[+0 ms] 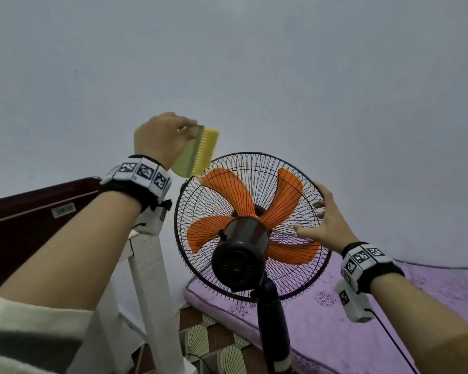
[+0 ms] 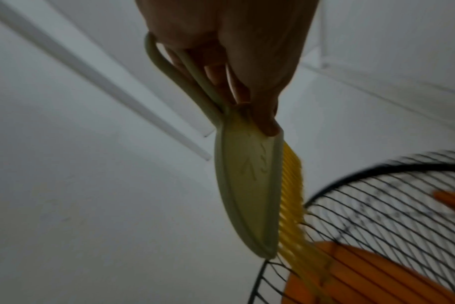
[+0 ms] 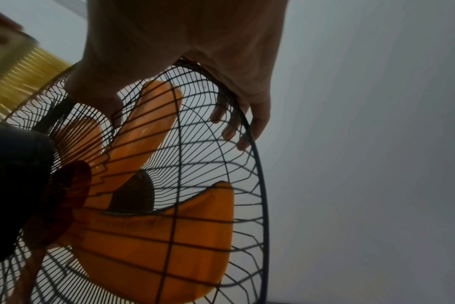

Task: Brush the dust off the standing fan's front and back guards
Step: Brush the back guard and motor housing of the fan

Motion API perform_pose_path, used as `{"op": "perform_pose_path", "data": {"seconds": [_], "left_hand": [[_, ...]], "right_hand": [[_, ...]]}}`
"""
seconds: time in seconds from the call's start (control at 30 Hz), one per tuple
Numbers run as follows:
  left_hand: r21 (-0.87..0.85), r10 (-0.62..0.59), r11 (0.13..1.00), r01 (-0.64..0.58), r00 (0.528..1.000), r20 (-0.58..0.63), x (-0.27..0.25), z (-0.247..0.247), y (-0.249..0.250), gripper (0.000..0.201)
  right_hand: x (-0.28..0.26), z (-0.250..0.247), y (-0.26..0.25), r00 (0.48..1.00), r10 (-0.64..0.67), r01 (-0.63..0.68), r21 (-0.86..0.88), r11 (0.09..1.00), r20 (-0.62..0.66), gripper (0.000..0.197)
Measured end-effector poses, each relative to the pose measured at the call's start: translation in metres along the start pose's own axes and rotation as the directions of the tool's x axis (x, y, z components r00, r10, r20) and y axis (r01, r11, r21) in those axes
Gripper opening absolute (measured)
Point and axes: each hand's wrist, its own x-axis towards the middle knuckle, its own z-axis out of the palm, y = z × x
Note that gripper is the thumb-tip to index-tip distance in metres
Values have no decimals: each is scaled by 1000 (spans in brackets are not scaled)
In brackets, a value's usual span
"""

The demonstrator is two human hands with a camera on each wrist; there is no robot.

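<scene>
Two hands were busy: the left hand [image 1: 157, 136] gripped a yellow brush [image 1: 197, 152] at the fan guard's [image 1: 254, 163] top edge, the right hand [image 1: 327, 225] hooked its rim. Beyond stood a grey wall [image 1: 254, 63]; below lay a purple mattress [image 1: 322, 319]. Brush bristles looked blurry.

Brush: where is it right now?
Head view, upper left of the fan: the brush is gripped by the left hand, its yellow bristles meeting the back guard at the top-left rim.
</scene>
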Motion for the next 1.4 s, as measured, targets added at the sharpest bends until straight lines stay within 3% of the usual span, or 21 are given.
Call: {"op": "perform_pose_path", "data": {"seconds": [0.07,0.17,0.23,0.3,0.37,0.4,0.47,0.53,0.6,0.67,0.73,0.83,0.97,1.1,1.27,1.4], "left_hand": [[-167,-131,978,126,991,-15,-10,4,-3,28],[-416,-251,885,210,967,-46,-35,11,-1,33],[-570,-359,785,241,928,-103,-52,11,8,27],[-762,-480,585,276,875,-53,-68,9,26,17],[-894,-514,321,313,850,113,-81,8,47,14],[-915,-503,226,334,844,184,-87,10,56,15],[-917,-450,158,367,853,264,-95,18,70,17],[-900,-393,186,393,870,298,-100,27,79,19],[-892,-359,201,406,878,318,-104,32,81,18],[-879,-330,241,411,887,325,-107,35,72,20],[-807,-338,377,455,879,337,-111,38,50,36],[-569,-456,589,574,817,352,-120,48,-4,74],[-327,-485,667,670,723,492,-129,68,-57,133],[-321,-424,643,695,672,607,-133,85,-76,153],[-327,-370,619,714,633,681,-135,99,-87,145],[-366,-327,600,711,636,699,-138,103,-90,133]], "right_hand": [[-1,-1,-1,999,27,-27,-14,1000,29,114],[-1,-3,-4,992,89,-85,-48,995,88,118],[-3,-4,-11,994,104,-101,-100,990,25,121],[-7,0,-30,984,75,-96,-131,987,-160,114],[-13,10,-60,959,37,-50,-39,998,-283,89],[-14,15,-78,967,38,-30,37,999,-252,78],[-10,23,-111,997,70,-58,234,971,-41,66],[-4,27,-135,986,93,-147,466,872,138,64],[4,24,-148,981,100,-177,572,801,164,64],[10,14,-149,983,119,-178,587,790,138,56],[16,0,-141,982,159,-188,594,782,101,47],[26,-30,-125,977,205,-195,599,776,53,40],[40,-50,-119,971,213,-239,342,909,112,37],[53,-49,-122,943,178,-218,114,969,282,38],[60,-36,-128,945,-14,78,-185,980,327,61],[59,-21,-126,962,10,137,-511,849,274,62]]}}
